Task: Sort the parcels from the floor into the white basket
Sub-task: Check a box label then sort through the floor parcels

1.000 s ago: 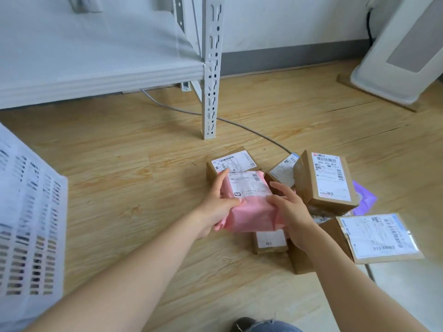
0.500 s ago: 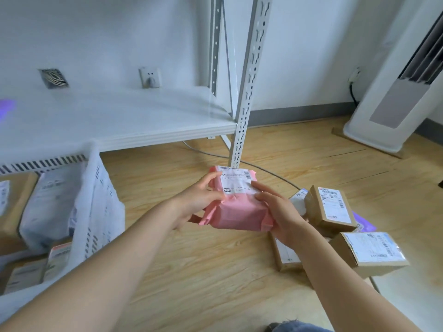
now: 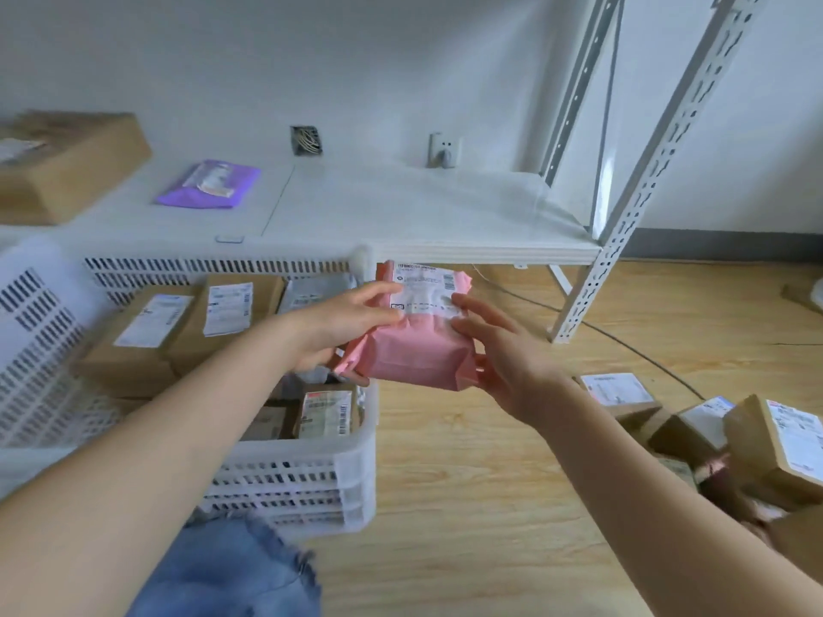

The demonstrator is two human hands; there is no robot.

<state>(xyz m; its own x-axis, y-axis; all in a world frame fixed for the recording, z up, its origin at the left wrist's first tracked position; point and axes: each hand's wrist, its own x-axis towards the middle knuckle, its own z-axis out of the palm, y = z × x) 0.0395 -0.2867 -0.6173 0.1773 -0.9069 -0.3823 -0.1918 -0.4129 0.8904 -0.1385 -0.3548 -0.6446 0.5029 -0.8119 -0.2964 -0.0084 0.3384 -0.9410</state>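
Pink poly mailer point(image 3: 418, 349) w/ white shipping label held in the air over the right-hand rim of the white basket point(image 3: 356, 456). Left hand point(image 3: 338, 325) grips its left side, thumb on top by the label. Right hand point(image 3: 503, 354) at its right edge, fingers spread and nearly straight, released or just touching. Basket holds several labelled cardboard boxes point(image 3: 187, 331). More boxes point(image 3: 775, 447) on the wood floor point(image 3: 490, 505) at right. Purple mailer point(image 3: 209, 184) lies on the white shelf point(image 3: 401, 207).

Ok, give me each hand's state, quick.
Left hand: grips the pink parcel.
Right hand: fingers straight, open, against the parcel's right side.
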